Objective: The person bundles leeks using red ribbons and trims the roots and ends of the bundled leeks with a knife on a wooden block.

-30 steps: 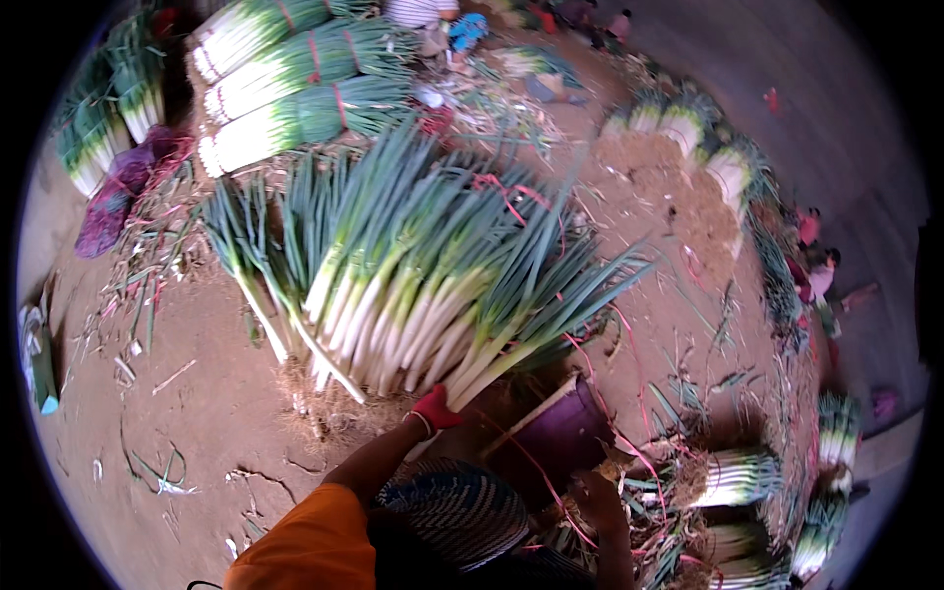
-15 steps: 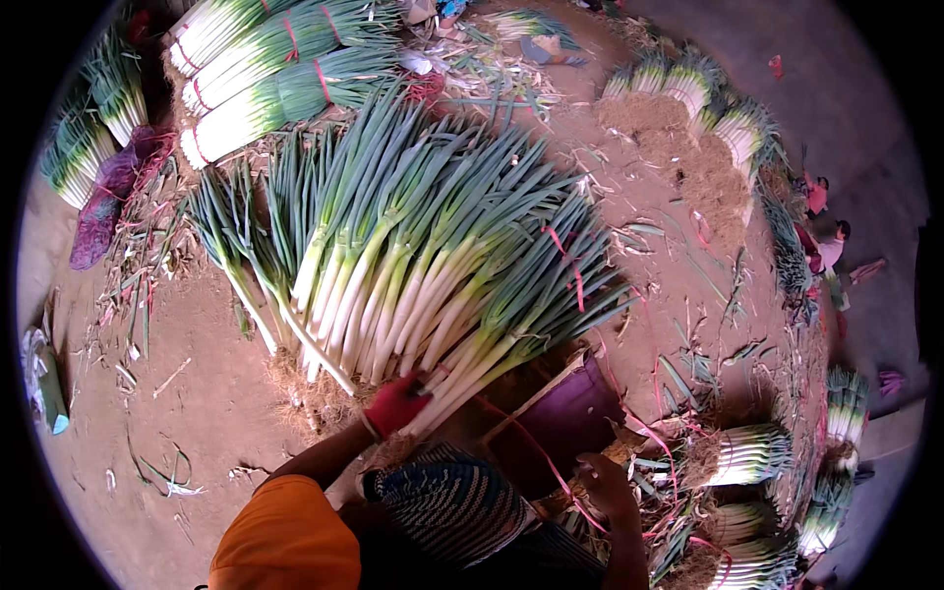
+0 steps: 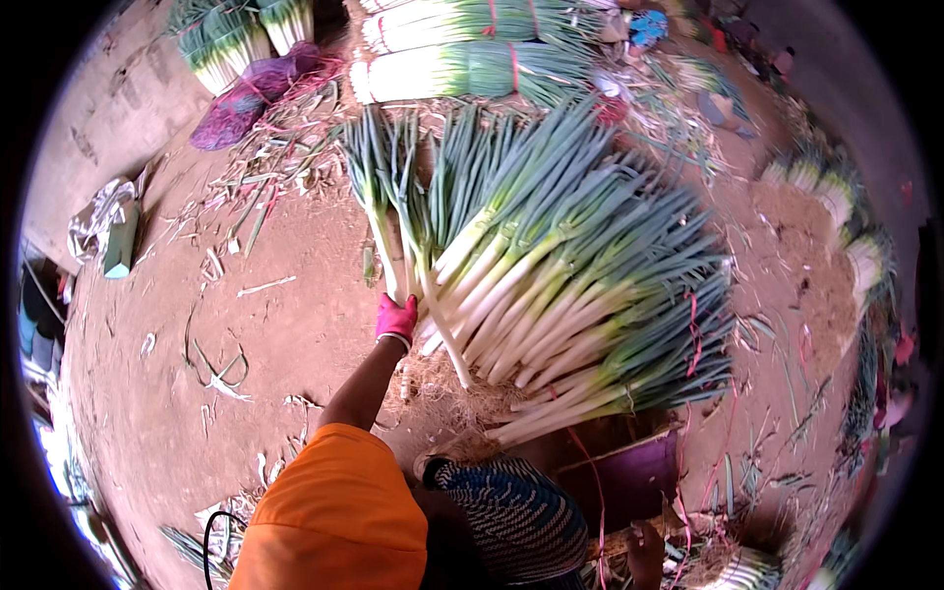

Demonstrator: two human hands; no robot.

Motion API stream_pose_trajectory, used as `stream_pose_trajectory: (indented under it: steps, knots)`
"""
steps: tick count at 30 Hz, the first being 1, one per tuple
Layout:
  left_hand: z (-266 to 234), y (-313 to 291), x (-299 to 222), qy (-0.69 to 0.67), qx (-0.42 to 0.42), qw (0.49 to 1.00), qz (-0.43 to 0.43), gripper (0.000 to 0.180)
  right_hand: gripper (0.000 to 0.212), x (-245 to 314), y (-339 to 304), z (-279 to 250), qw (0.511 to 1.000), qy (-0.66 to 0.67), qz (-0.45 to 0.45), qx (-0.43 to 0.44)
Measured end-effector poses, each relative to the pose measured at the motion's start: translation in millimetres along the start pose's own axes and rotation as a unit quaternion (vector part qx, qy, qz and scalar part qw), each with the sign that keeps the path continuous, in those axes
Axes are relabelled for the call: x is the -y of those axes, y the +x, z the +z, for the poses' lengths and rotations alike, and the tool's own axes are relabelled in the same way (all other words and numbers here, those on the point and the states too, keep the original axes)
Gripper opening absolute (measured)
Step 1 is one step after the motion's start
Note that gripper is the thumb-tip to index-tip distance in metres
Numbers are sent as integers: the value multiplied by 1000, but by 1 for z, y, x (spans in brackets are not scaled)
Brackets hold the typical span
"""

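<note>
A wide fan of long green onions [image 3: 551,285] lies in front of me, white stems toward me and green leaves pointing away. My left hand [image 3: 396,320], in a pink glove, closes round the white lower stems at the fan's left end. One loose stem slants down across the roots just right of that hand. A red tie [image 3: 693,329] shows among the leaves on the fan's right side. My right hand [image 3: 645,551] hangs low at the right, beside strands of red twine [image 3: 598,482]; its fingers are too dark and small to read.
Tied bundles of green onions [image 3: 452,74] are stacked at the far side. A purple mesh sack [image 3: 251,93] lies at the far left. Near my lap, on the right, stands a purple box [image 3: 634,472]. Leaf scraps litter the brown ground [image 3: 285,344], and more bundles [image 3: 836,202] stand at the right.
The view has swung left, shifting the scene rightward. My left hand has gone from the fan's right-hand stems to those at its left end and closed round them. My right hand stays low.
</note>
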State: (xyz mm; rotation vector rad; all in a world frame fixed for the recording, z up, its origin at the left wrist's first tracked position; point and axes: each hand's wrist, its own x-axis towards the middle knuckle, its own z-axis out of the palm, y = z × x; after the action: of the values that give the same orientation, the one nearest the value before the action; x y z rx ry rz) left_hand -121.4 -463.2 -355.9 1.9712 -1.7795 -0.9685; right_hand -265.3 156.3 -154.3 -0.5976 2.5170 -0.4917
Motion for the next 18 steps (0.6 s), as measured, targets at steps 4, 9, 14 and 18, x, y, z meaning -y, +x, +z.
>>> stream_pose_trajectory:
  steps: [4, 9, 14, 18]
  knots:
    - [-7, 14, -7, 64, 61, 995, -41, 72, 34, 11, 3, -9, 999, -14, 14, 41]
    - [4, 35, -15, 83, 67, 991, -82, 77, 35, 8, 9, -11, 997, 21, 35, 68]
    - [66, 103, 62, -106, 43, 991, -67, 74, 31, -19, 3, 10, 992, 66, 79, 72]
    - [74, 108, 53, -63, 53, 993, -84, 76, 17, -4, -1, 13, 985, 155, 56, 53]
